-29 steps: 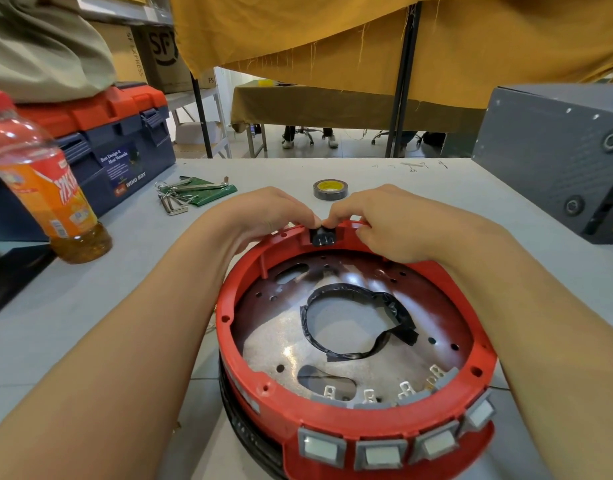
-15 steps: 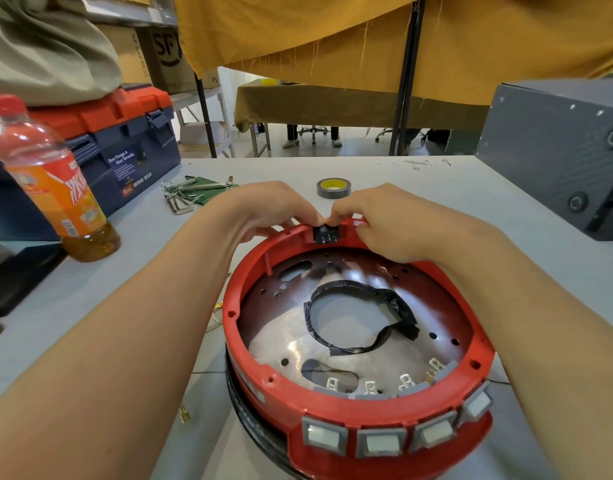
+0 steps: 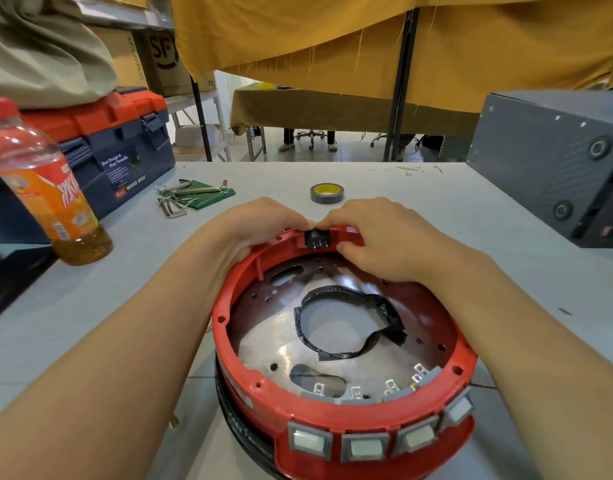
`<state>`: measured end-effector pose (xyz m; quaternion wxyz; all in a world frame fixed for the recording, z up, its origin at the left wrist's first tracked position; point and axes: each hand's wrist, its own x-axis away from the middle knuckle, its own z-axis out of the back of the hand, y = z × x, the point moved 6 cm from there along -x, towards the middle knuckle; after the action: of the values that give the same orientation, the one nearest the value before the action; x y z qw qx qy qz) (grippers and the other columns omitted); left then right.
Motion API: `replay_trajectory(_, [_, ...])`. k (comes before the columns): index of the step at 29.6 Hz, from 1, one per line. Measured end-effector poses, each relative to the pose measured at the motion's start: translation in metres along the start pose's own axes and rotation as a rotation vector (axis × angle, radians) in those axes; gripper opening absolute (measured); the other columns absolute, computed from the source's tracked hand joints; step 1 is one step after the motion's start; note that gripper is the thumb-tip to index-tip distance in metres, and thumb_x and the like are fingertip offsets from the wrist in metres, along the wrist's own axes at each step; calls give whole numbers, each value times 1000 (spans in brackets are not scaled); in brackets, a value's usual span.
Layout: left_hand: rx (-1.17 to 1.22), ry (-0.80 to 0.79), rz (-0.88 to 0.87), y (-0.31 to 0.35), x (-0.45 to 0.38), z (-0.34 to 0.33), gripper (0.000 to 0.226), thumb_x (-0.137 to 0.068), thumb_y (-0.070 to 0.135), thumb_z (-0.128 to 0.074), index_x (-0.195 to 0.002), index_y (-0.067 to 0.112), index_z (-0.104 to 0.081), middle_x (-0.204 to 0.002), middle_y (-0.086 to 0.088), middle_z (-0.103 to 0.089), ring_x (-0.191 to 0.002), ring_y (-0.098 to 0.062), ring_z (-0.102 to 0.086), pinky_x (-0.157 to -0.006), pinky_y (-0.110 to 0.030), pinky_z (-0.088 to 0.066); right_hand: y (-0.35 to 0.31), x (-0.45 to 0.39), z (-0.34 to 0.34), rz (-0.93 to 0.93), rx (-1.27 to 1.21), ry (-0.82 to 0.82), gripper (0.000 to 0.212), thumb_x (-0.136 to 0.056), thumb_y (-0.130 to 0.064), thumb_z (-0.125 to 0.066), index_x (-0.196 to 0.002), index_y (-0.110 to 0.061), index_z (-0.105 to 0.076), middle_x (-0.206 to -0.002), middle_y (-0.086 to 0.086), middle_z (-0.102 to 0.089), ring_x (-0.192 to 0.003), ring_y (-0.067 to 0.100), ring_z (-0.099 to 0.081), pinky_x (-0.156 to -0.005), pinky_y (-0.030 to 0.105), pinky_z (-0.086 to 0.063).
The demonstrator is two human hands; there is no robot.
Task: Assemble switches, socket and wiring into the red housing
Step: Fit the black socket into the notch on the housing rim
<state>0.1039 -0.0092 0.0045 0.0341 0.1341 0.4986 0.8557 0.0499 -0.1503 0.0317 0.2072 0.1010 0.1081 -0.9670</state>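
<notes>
A round red housing point(image 3: 225, 327) stands on the table before me, with a metal plate inside and a loop of black taped wiring point(image 3: 384, 306) lying on it. Several grey switches point(image 3: 364, 446) sit in its near wall. A small black socket point(image 3: 315, 239) sits in the far wall. My left hand point(image 3: 260, 226) curls over the far rim left of the socket, fingertips touching it. My right hand point(image 3: 377, 237) curls over the rim on the right, fingers and thumb pinching the socket.
An orange drink bottle point(image 3: 52, 192) and a blue-and-red toolbox point(image 3: 125, 147) stand at the left. Hex keys on a green pouch point(image 3: 191, 195) and a tape roll point(image 3: 327, 193) lie beyond the housing. A grey box point(image 3: 554, 161) stands at the right.
Both hands stay at the socket on the far rim. The fingertips have closed in slightly over it. The view has shifted a little.
</notes>
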Motion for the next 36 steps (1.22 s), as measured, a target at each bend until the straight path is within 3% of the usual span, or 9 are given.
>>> replay_trajectory(6, [-79, 2, -13, 3, 0, 0, 26, -79, 27, -68, -97, 9, -71, -92, -16, -72, -87, -33, -68, -85, -45, -55, 5, -3, -3, -47, -146, -82, 41, -89, -15, -51, -124, -36, -57, -128, 4, -53, -111, 26, -51, -94, 44, -45])
replay_trajectory(12, [-71, 4, -26, 3, 0, -1, 21, -80, 26, -68, -94, 11, -73, -88, -16, -73, -74, -29, -66, -84, -44, -56, 6, -5, -4, -71, -186, -108, 44, -90, -9, -46, -124, -34, -57, -127, 5, -52, -107, 24, -50, -93, 39, -45])
replay_trajectory(21, [-93, 13, -95, 6, 3, -1, 15, -81, 25, -68, -89, 14, -75, -85, -13, -73, -72, -26, -65, -87, -42, -54, 7, -2, -6, -83, -181, -73, 41, -90, -10, -48, -121, -35, -57, -127, 5, -52, -109, 25, -50, -93, 44, -44])
replay_trajectory(25, [-138, -1, -129, 9, 8, -1, 16, -84, 27, -66, -89, 16, -75, -88, -11, -73, -84, -28, -67, -88, -41, -53, 4, 0, -4, -67, -185, -51, 37, -90, -11, -52, -120, -33, -56, -125, 3, -53, -111, 22, -49, -93, 41, -43])
replay_trajectory(30, [-175, 14, -199, 11, 19, 3, 16, -89, 22, -61, -99, 28, -72, -99, 1, -72, -92, -15, -66, -85, -25, -49, 5, 2, -1, -84, -202, -58, 39, -91, -10, -50, -120, -36, -58, -123, 5, -58, -105, 22, -53, -90, 36, -45])
replay_trajectory(34, [-142, -22, -185, -1, 39, 13, 25, -88, 8, -59, -109, 20, -67, -106, -1, -70, -100, -20, -65, -95, -39, -50, 7, 8, -1, -95, -177, -110, 44, -93, -9, -49, -128, -36, -53, -131, 4, -54, -114, 22, -50, -95, 31, -39])
replay_trajectory(36, [-138, 7, -178, -8, 50, 18, 24, -86, 6, -60, -104, 21, -67, -100, -1, -69, -88, -19, -66, -81, -37, -55, 5, 14, -2, -93, -153, -138, 50, -93, -7, -47, -136, -34, -46, -140, 1, -48, -124, 22, -43, -101, 30, -33])
